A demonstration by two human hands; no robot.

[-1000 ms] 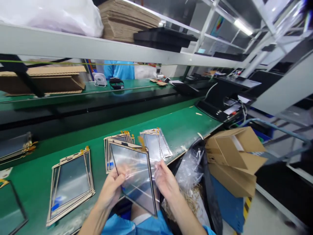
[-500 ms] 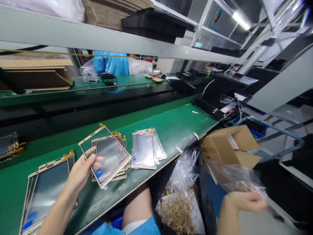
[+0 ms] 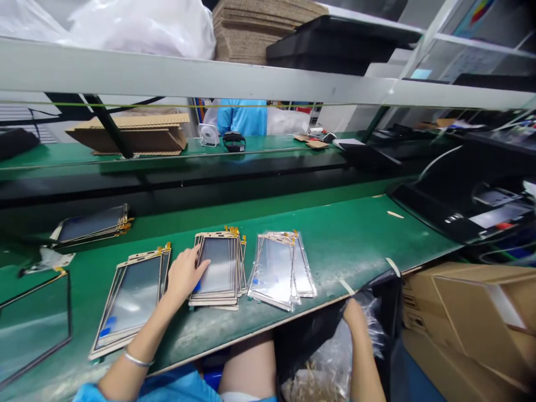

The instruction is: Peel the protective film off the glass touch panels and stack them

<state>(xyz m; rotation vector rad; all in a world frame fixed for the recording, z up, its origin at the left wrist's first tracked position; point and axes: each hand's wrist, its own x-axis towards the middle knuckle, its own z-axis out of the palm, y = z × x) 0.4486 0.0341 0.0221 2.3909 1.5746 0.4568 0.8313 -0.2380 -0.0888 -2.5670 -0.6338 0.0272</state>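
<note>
My left hand [image 3: 184,274] is at the left edge of the middle stack of framed glass panels [image 3: 218,268]. Its thumb lies over the top panel's face and its fingers close at the edge. My right hand [image 3: 355,317] is curled at the mouth of a black bag [image 3: 393,312], by the table's front edge. Crumpled clear plastic film [image 3: 372,329] shows beside it; what the fingers hold, if anything, is hidden. To the right of the middle stack lie shiny, film-covered panels [image 3: 276,268], and to its left larger framed panels [image 3: 136,293].
More panels [image 3: 94,223] lie at the back left, and a single frame [image 3: 37,329] at the far left. Cardboard boxes [image 3: 460,324] stand right of the bag. A black case [image 3: 481,195] sits at the table's right end. A person in blue [image 3: 247,118] is beyond the shelf.
The view has swung left. The panel my left hand held raised is no longer up, and that hand is at the middle stack. My right hand has come from the far right to the bag.
</note>
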